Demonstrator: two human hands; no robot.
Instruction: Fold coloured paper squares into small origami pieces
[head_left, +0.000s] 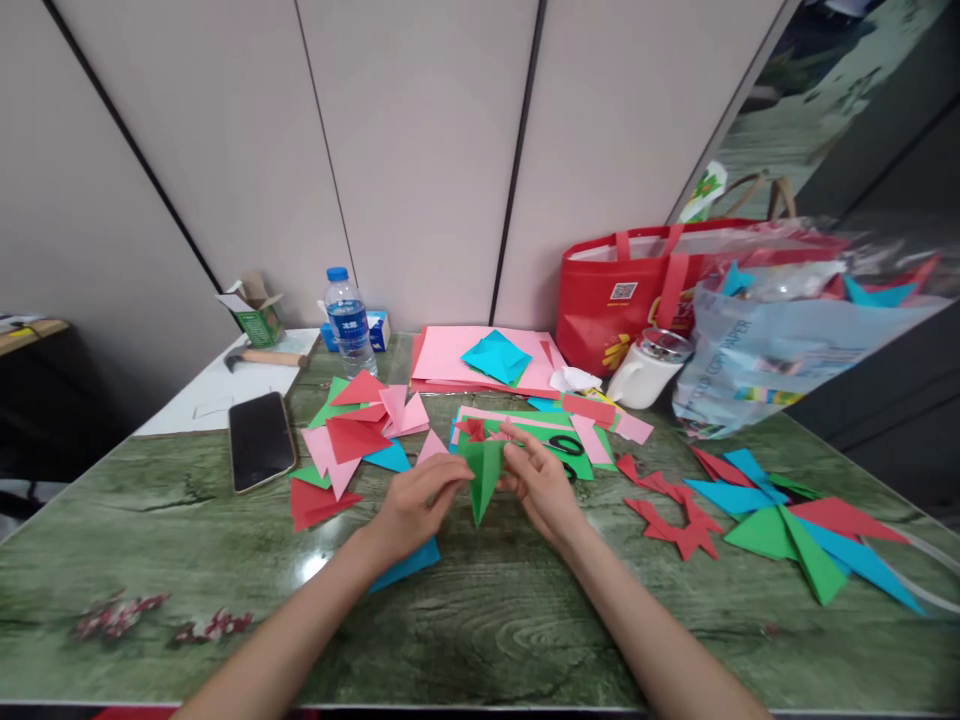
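A folded green paper piece, pointed at its lower end, hangs upright above the table between my two hands. My left hand pinches its left upper edge between thumb and fingers. On the other side, my right hand grips the right upper edge. Behind them lie green and pink sheets with black-handled scissors on top, partly covered by my right hand. A blue paper piece rests beneath my left wrist. Loose red, pink, green and blue cut pieces are heaped to the left.
A phone, hammer and water bottle stand or lie at left. Pink sheets are at the back. Right: a white mug, red bag, plastic bag, red cutouts and a coloured paper pinwheel shape.
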